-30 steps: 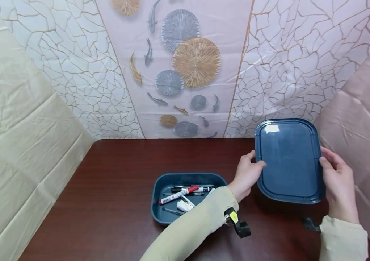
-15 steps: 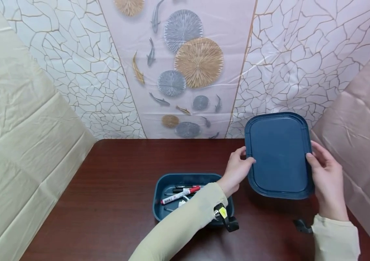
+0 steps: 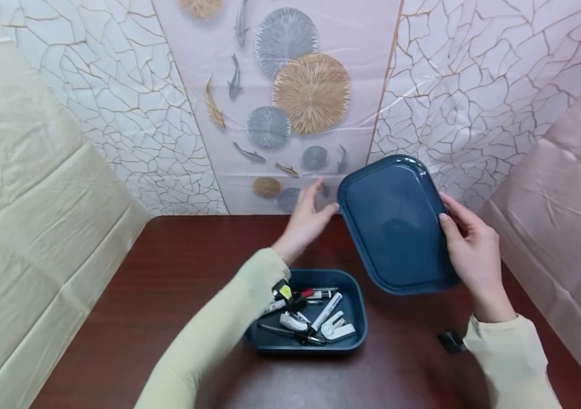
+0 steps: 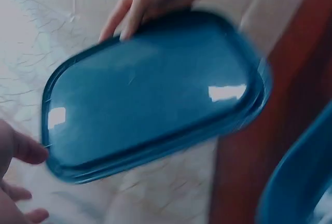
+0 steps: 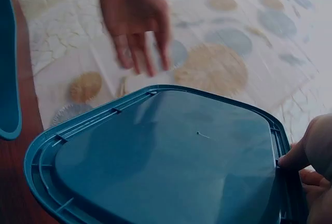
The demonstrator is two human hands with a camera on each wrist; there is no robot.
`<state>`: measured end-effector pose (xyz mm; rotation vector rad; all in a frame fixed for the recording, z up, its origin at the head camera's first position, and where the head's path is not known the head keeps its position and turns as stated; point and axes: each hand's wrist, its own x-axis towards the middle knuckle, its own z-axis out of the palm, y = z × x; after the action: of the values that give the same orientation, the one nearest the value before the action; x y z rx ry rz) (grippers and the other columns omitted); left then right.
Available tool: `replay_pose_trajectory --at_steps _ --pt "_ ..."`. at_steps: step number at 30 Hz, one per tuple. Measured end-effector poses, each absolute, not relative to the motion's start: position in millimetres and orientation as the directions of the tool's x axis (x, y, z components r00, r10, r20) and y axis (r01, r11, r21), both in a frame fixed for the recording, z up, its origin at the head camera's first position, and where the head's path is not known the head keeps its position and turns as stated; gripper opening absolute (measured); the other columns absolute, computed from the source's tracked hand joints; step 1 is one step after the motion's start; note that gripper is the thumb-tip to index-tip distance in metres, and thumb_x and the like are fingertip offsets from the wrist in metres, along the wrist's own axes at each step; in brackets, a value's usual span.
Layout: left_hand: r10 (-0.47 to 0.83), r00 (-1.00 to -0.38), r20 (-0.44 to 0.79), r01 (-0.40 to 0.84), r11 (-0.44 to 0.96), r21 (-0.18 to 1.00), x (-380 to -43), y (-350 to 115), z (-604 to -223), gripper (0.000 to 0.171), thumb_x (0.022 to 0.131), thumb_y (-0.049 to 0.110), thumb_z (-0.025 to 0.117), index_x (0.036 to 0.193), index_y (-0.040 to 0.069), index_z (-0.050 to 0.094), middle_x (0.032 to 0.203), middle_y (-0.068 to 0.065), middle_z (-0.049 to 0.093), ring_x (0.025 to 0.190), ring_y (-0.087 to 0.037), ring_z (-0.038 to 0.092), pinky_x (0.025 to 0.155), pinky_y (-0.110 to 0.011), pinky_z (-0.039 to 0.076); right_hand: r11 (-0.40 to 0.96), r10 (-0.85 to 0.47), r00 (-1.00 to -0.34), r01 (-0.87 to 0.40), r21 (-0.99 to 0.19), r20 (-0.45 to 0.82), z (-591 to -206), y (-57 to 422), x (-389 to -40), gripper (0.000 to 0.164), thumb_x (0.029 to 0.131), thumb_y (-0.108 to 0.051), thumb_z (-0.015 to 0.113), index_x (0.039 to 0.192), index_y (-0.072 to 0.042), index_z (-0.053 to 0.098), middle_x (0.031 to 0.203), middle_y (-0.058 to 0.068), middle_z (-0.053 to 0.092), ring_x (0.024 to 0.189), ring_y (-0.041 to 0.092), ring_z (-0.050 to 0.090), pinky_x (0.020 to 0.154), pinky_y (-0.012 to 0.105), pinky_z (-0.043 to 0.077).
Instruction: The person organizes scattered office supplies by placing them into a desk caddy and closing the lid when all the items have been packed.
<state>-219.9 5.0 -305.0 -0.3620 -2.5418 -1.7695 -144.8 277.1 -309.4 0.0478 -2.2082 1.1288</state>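
Observation:
A dark blue plastic lid (image 3: 398, 227) is held up, tilted, above the right side of the table. My right hand (image 3: 474, 250) pinches its right edge, thumb on the near face. At the lid's upper left corner my left hand (image 3: 304, 222) has its fingers spread. In the left wrist view the thumb of that left hand (image 4: 15, 172) is at the lid's corner, and I cannot tell whether it touches. Below, a matching blue box (image 3: 363, 324) holds a white marker (image 3: 327, 312), a black pen (image 3: 285, 330), a red-capped marker (image 3: 308, 292) and small white items (image 3: 339, 328).
The box stands on a dark red-brown table (image 3: 132, 318), partly hidden by my left forearm (image 3: 219, 318). Patterned cloth (image 3: 311, 91) hangs behind the table. Plain cloth walls rise at the left (image 3: 40, 227) and right (image 3: 561, 227).
The lid has moved left and up and has tilted. My left hand, which gripped its left edge, has let go and swung left. More of the box's contents now show.

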Motion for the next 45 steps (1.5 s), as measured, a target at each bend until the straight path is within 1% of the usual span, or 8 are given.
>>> replay_pose_trajectory --at_steps 6,13,22,26,33,39,43,45 --pt "0.322 -0.904 0.28 0.403 0.428 0.809 -224.4 -36.3 -264.9 0.065 0.101 0.032 0.061 0.159 0.019 0.032 0.16 -0.009 0.03 0.145 -0.023 0.033 0.115 -0.043 0.031 0.679 0.047 -0.704 -0.498 -0.539 0.709 -301.8 260.3 -149.0 0.042 0.097 0.002 0.062 0.135 -0.014 0.066 0.1 0.014 0.069 0.078 0.001 0.048 0.069 0.016 0.034" --pt "0.458 -0.84 0.289 0.492 0.423 0.761 -216.6 -51.7 -247.8 0.07 0.099 0.035 0.065 0.158 0.019 0.033 0.158 -0.003 0.035 0.144 -0.013 0.033 0.116 -0.031 0.029 0.67 -0.112 -0.664 -0.6 -0.437 0.739 -292.9 245.5 -149.4 0.045 0.096 0.006 0.062 0.136 -0.013 0.066 0.109 0.012 0.071 0.073 0.009 0.048 0.064 0.023 0.033" --pt "0.49 -0.831 0.263 0.462 0.347 0.816 -205.6 -60.9 -251.7 0.064 0.096 0.029 0.07 0.153 0.02 0.043 0.148 -0.002 0.049 0.135 -0.019 0.046 0.112 -0.038 0.037 0.635 -0.256 -0.651 -0.67 -0.384 0.714 -273.8 230.8 -148.6 0.047 0.094 0.009 0.062 0.134 -0.015 0.067 0.113 0.008 0.071 0.083 0.01 0.053 0.066 0.023 0.035" --pt "0.474 -0.837 0.272 0.461 0.346 0.817 -194.7 -61.8 -254.6 0.058 0.095 0.033 0.071 0.148 0.023 0.049 0.141 0.004 0.055 0.129 -0.012 0.05 0.108 -0.037 0.04 0.625 -0.308 -0.643 -0.692 -0.361 0.701 -266.6 226.8 -147.3 0.047 0.094 0.009 0.062 0.134 -0.015 0.067 0.109 0.005 0.071 0.086 0.009 0.056 0.069 0.021 0.038" --pt "0.471 -0.838 0.276 0.446 0.299 0.844 -179.7 -63.5 -261.7 0.042 0.097 0.031 0.07 0.135 0.019 0.056 0.117 0.003 0.064 0.1 -0.013 0.064 0.09 -0.038 0.051 0.581 -0.391 -0.584 -0.756 -0.301 0.711 -260.4 219.0 -141.3 0.045 0.092 0.01 0.065 0.13 -0.013 0.07 0.102 0.001 0.07 0.081 0.007 0.053 0.07 0.021 0.039" --pt "0.473 -0.842 0.259 0.421 0.276 0.864 -173.9 -67.9 -268.9 0.026 0.099 0.022 0.066 0.123 0.015 0.058 0.098 -0.004 0.064 0.088 -0.019 0.066 0.079 -0.036 0.054 0.572 -0.425 -0.581 -0.767 -0.291 0.695 -261.6 215.3 -137.6 0.045 0.092 0.009 0.065 0.13 -0.015 0.07 0.105 0.0 0.07 0.083 0.007 0.055 0.072 0.02 0.042" --pt "0.482 -0.84 0.249 0.42 0.289 0.86 -171.3 -71.7 -273.7 0.018 0.1 0.02 0.065 0.115 0.014 0.057 0.084 -0.007 0.055 0.078 -0.023 0.06 0.072 -0.034 0.048 0.57 -0.446 -0.592 -0.766 -0.297 0.671 -263.5 213.8 -136.0 0.044 0.092 0.008 0.066 0.13 -0.014 0.069 0.109 0.001 0.071 0.086 0.008 0.059 0.075 0.019 0.045" --pt "0.488 -0.837 0.247 0.422 0.288 0.859 -169.9 -73.7 -275.7 0.017 0.101 0.02 0.064 0.114 0.014 0.056 0.083 -0.006 0.052 0.077 -0.023 0.057 0.071 -0.035 0.045 0.568 -0.456 -0.597 -0.767 -0.301 0.661 -263.7 213.1 -134.7 0.045 0.092 0.008 0.066 0.13 -0.014 0.069 0.108 0.001 0.071 0.086 0.007 0.06 0.075 0.018 0.046"
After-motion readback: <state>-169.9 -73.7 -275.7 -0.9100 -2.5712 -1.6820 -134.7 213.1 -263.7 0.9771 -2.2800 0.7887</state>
